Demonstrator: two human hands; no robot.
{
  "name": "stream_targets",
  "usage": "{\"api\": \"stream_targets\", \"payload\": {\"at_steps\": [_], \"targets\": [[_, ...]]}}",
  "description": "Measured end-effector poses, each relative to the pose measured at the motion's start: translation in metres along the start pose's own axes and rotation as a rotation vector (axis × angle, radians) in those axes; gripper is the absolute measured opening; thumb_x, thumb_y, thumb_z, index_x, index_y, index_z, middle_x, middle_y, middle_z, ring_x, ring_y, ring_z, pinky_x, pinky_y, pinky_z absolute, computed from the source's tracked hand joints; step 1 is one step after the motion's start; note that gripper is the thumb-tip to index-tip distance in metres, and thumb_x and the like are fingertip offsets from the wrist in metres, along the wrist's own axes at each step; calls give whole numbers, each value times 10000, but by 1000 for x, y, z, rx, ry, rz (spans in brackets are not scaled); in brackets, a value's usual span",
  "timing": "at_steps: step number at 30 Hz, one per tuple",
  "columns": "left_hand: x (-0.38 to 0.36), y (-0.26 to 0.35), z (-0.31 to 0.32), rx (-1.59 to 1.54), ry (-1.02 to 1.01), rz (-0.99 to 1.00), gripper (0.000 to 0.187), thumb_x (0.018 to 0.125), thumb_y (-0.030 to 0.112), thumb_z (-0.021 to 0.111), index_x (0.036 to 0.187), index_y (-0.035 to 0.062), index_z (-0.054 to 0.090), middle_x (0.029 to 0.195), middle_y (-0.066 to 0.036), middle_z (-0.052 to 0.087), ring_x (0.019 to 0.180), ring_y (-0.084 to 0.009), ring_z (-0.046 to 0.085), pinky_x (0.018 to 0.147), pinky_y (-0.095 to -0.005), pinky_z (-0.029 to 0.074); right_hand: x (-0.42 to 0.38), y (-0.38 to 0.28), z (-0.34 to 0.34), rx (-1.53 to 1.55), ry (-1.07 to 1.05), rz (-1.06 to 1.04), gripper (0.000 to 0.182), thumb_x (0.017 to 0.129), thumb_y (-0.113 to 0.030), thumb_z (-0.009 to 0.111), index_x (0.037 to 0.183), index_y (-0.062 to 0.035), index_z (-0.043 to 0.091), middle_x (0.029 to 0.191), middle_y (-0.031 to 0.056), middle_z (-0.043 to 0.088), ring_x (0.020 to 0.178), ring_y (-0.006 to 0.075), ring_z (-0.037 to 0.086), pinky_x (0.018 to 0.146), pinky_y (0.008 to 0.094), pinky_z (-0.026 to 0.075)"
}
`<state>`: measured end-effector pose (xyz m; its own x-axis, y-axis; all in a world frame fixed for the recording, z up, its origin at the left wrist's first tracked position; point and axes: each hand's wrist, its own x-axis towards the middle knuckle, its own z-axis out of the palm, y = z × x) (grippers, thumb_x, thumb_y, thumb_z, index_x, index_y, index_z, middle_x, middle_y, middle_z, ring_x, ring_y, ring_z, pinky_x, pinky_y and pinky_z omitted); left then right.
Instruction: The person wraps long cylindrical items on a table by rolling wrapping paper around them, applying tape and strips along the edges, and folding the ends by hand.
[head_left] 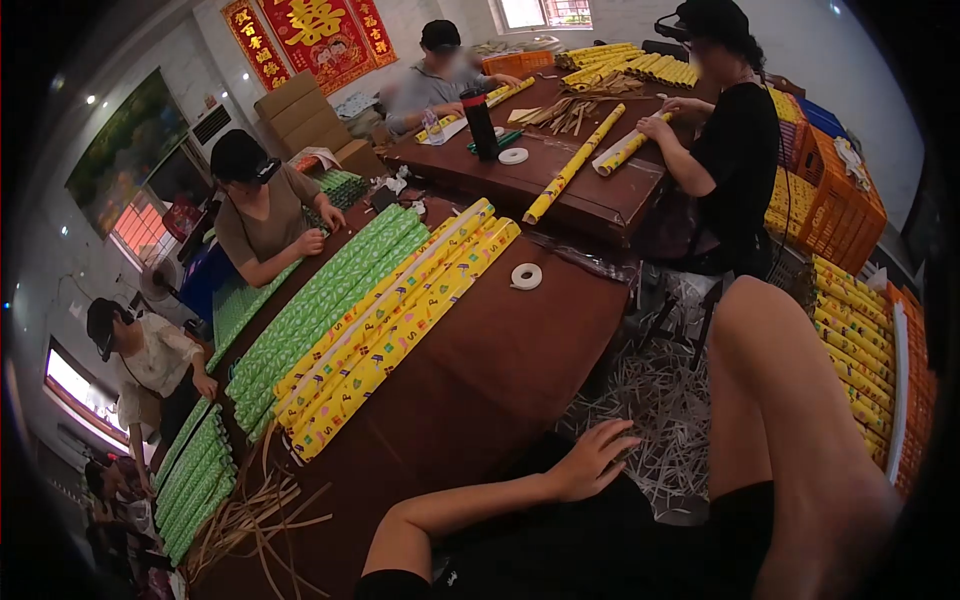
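My left hand [590,465] rests low in front of my dark clothing, its fingers stretched out and slightly spread, holding nothing. A large bent bare limb [775,380], which looks like my right arm, fills the lower right close to the camera; no right hand shows. To the left of my left hand is the brown table [450,400]. Lying on it are yellow patterned paper rolls [370,370], side by side on a flat yellow sheet, with green leaf-patterned rolls [330,310] behind them. A white tape roll [525,276] lies near the table's right end.
Several people in dark caps work around the tables; one at right holds a yellow roll [635,145]. A dark bottle [479,125] stands on the far table. Brown strips [255,515] hang at lower left. Paper shreds [655,430] cover the floor beside orange crates [840,205].
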<state>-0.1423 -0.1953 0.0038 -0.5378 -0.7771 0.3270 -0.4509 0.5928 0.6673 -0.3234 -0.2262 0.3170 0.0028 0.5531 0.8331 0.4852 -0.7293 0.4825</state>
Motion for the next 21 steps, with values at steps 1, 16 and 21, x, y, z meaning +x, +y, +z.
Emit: {"api": "stream_targets", "payload": {"at_steps": [1, 16, 21], "targets": [[-8, -1, 1, 2, -11, -12, 464, 938, 118, 623, 1380, 102, 481, 1491, -161, 364, 1392, -362, 348, 1132, -486, 327, 6, -4, 3, 3, 2, -11, 419, 834, -173, 717, 1228, -82, 607, 1194, 136, 609, 1129, 320, 575, 960, 453, 460], [-48, -36, -4, 146, 108, 95, 367, 918, 102, 624, 1277, 53, 562, 1347, -149, 497, 1303, -334, 447, 1065, -452, 398, 31, 17, 67, 92, -66, 4, 413, 832, -174, 717, 1219, -81, 607, 1195, 129, 605, 1132, 314, 570, 957, 448, 462], [-48, -44, -7, 171, 212, 118, 330, 892, 91, 644, 1214, 40, 599, 1287, -145, 530, 1266, -334, 474, 1039, -449, 422, 35, 0, 81, 158, -40, -3, 411, 832, -174, 717, 1216, -81, 607, 1196, 126, 603, 1133, 312, 568, 955, 446, 462]]}}
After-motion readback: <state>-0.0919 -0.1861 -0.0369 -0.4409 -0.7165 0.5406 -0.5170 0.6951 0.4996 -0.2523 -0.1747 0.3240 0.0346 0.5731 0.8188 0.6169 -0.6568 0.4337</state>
